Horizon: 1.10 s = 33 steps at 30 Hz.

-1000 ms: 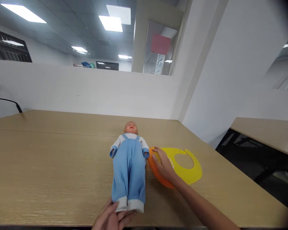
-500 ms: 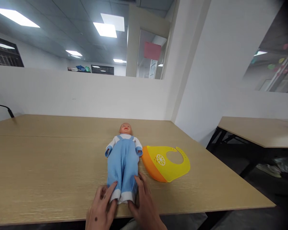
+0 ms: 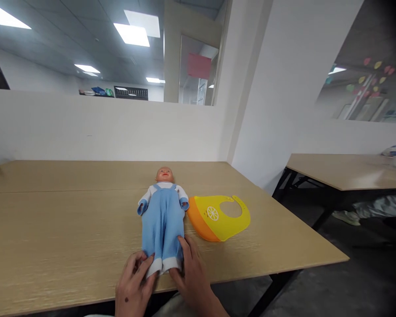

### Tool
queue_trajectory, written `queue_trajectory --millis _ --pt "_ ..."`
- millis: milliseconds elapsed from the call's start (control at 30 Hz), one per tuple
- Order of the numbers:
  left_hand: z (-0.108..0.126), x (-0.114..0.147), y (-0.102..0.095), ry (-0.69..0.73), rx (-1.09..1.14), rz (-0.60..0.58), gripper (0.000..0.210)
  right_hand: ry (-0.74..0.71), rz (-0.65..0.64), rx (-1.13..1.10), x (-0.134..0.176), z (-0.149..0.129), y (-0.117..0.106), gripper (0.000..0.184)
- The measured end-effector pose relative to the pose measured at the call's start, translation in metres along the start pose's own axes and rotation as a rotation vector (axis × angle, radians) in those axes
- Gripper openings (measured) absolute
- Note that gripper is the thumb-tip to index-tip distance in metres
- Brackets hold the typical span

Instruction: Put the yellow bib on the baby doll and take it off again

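A baby doll in light blue overalls and a white top with blue cuffs lies on its back, its head pointing away from me. My left hand grips the white-cuffed hem of the left trouser leg, fingers on top and thumb at the end. At the other leg, my right hand holds the hem the same way, its fingertips resting on the blue cloth. The doll's feet are hidden by the hems and my hands. Just right of the doll lies a yellow bib with an orange pocket and a white citrus-slice print.
The doll and bib lie on a light wooden table, whose near edge runs just below my hands. A white wall with a window stands behind it. To the right is a second table, with a person's leg and shoe beneath it.
The view has swung slightly right, so everything appears farther left. Both hands stay at the doll's trouser hems, and the doll and bib keep their places on the table.
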<state>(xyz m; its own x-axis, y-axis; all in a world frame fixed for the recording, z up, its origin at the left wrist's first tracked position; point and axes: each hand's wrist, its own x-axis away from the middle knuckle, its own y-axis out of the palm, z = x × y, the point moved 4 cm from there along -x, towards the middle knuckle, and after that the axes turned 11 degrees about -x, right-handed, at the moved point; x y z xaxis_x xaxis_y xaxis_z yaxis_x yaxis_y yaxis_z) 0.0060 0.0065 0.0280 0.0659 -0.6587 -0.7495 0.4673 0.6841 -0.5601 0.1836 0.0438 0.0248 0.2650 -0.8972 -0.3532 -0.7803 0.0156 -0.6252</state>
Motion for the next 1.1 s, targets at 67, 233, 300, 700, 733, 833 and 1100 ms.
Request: queue_trajectory --millis 67,233,300,700,733,833,1100 --pt "0.002 0.000 -0.001 0.036 -0.010 0.026 0.020 0.009 0.006 0.006 0.001 -0.002 -0.002 0.072" --pt "-0.004 0.004 0.003 0.049 -0.052 0.012 0.021 0.032 -0.010 0.023 0.002 -0.009 -0.005 0.070" --pt "-0.007 0.008 0.004 0.039 -0.065 -0.003 0.023 0.035 -0.016 0.027 0.002 -0.010 -0.005 0.069" --pt "0.003 0.008 -0.006 -0.067 -0.161 0.040 0.026 -0.045 0.055 0.073 0.003 -0.006 -0.002 0.071" --pt "0.008 0.006 -0.007 -0.057 -0.159 0.066 0.026 -0.046 0.065 0.071 0.003 -0.006 -0.002 0.071" --pt "0.026 0.001 -0.012 0.017 -0.177 0.151 0.025 -0.043 0.075 0.065 0.003 -0.004 -0.002 0.075" --pt "0.049 -0.001 -0.005 0.141 -0.279 0.126 0.031 -0.007 0.053 0.031 0.003 0.000 -0.001 0.075"
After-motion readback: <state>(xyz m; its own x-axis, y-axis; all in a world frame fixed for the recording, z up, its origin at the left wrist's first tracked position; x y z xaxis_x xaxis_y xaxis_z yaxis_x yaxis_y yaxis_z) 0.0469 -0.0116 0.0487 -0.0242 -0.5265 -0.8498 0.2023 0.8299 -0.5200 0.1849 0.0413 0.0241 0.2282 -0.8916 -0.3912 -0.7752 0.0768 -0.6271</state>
